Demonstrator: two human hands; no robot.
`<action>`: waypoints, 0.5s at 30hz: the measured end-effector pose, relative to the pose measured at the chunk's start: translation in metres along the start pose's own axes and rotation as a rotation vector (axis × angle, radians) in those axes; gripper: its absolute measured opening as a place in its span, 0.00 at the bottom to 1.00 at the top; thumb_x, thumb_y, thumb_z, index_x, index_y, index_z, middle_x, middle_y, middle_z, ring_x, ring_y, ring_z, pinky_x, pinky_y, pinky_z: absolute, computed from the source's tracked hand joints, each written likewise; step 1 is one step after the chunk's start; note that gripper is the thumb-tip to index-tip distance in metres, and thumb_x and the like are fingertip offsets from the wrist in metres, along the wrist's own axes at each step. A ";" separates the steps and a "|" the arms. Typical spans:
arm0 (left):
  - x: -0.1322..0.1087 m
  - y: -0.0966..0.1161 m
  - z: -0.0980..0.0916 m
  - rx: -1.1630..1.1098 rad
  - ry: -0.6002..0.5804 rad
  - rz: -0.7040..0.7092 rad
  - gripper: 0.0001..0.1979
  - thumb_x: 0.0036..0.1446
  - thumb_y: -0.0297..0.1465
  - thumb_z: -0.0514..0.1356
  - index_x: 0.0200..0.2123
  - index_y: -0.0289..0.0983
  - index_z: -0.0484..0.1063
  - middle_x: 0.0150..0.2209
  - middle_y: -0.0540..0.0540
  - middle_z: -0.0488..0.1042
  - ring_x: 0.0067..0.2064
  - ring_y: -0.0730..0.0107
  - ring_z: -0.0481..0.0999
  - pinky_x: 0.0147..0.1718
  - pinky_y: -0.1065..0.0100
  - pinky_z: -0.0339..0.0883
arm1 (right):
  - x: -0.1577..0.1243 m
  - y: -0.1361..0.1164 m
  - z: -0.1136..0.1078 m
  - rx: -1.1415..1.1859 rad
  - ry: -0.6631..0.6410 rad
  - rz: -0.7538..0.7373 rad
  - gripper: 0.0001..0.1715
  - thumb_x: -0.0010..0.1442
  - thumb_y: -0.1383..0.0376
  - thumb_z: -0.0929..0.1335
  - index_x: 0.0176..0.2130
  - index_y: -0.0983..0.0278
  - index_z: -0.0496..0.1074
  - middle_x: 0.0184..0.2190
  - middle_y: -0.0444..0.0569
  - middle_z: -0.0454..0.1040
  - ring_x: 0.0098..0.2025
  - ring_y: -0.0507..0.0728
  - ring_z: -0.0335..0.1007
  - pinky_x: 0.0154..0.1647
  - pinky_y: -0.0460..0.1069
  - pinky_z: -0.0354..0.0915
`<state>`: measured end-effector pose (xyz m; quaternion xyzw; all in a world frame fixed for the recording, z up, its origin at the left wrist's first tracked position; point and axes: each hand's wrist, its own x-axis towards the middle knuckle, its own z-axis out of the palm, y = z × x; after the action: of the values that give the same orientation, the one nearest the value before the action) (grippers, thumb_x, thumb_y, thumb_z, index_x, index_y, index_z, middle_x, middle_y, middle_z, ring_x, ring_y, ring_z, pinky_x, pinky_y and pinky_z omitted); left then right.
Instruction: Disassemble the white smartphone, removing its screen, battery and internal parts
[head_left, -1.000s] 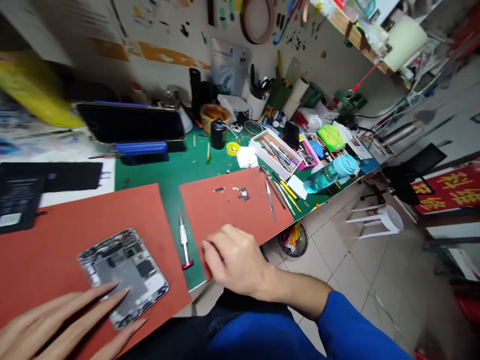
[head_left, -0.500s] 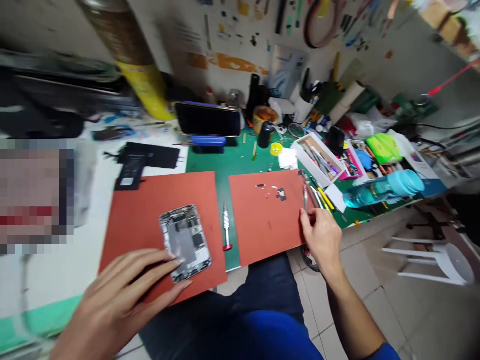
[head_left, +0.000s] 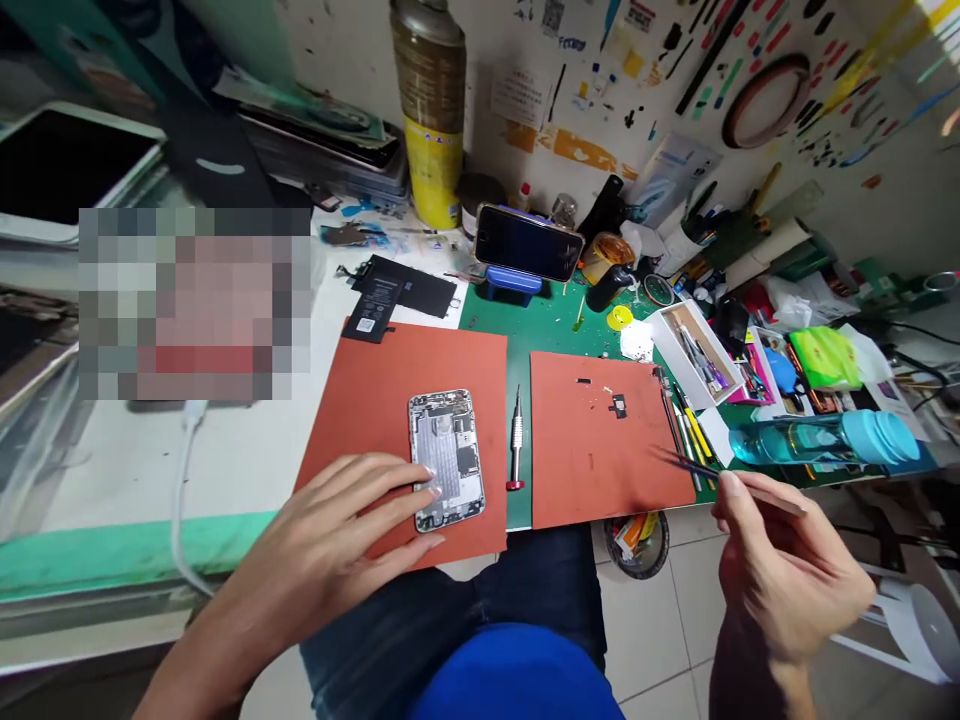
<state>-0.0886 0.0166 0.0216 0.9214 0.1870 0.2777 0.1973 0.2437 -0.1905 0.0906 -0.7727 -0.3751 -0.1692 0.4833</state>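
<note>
An opened phone body [head_left: 448, 460] with its circuit parts showing lies on the left red mat [head_left: 375, 400]. My left hand [head_left: 360, 520] rests at its left side, fingers apart, fingertips on the phone's lower left. My right hand [head_left: 787, 550] is raised off the front right corner of the right red mat [head_left: 570, 460], fingers closed around dark tweezers [head_left: 686, 462] whose tips point left over that mat. Small dark parts, among them a black piece [head_left: 618, 406], lie on the right mat. A screwdriver [head_left: 517, 440] with a red end stands between the mats, lying flat.
Black batteries [head_left: 373, 312] lie behind the left mat. Farther back, a phone [head_left: 529, 243] leans on a blue stand. At the right are a white tool box [head_left: 694, 350], pens and a blue bottle [head_left: 817, 438]. A white cable [head_left: 178, 500] hangs at the left.
The view has swung left. My right hand has lifted from the tools at the mat's right edge, with tweezers now in it. My left hand stays at the phone body.
</note>
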 end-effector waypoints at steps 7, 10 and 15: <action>-0.005 0.004 0.003 -0.030 -0.002 -0.108 0.17 0.71 0.43 0.67 0.57 0.43 0.79 0.58 0.43 0.82 0.57 0.53 0.79 0.53 0.52 0.77 | -0.006 -0.035 0.051 0.218 -0.371 0.048 0.07 0.69 0.60 0.76 0.38 0.59 0.84 0.37 0.50 0.85 0.36 0.60 0.84 0.33 0.53 0.80; -0.006 0.005 0.005 -0.009 0.003 -0.116 0.18 0.71 0.44 0.66 0.57 0.41 0.78 0.59 0.42 0.81 0.58 0.52 0.77 0.54 0.52 0.77 | -0.003 -0.036 0.066 0.218 -0.617 0.019 0.06 0.69 0.62 0.76 0.39 0.60 0.84 0.34 0.47 0.85 0.30 0.57 0.84 0.30 0.50 0.82; -0.004 0.007 0.006 0.071 -0.004 -0.143 0.23 0.71 0.45 0.67 0.61 0.38 0.75 0.61 0.39 0.80 0.60 0.48 0.75 0.55 0.49 0.76 | 0.017 -0.066 0.073 0.299 -0.690 -0.363 0.17 0.65 0.74 0.77 0.50 0.56 0.83 0.41 0.48 0.88 0.41 0.59 0.89 0.41 0.53 0.87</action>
<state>-0.0866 0.0070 0.0183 0.9127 0.2618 0.2541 0.1842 0.1985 -0.1027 0.1080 -0.6266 -0.6656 0.0737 0.3986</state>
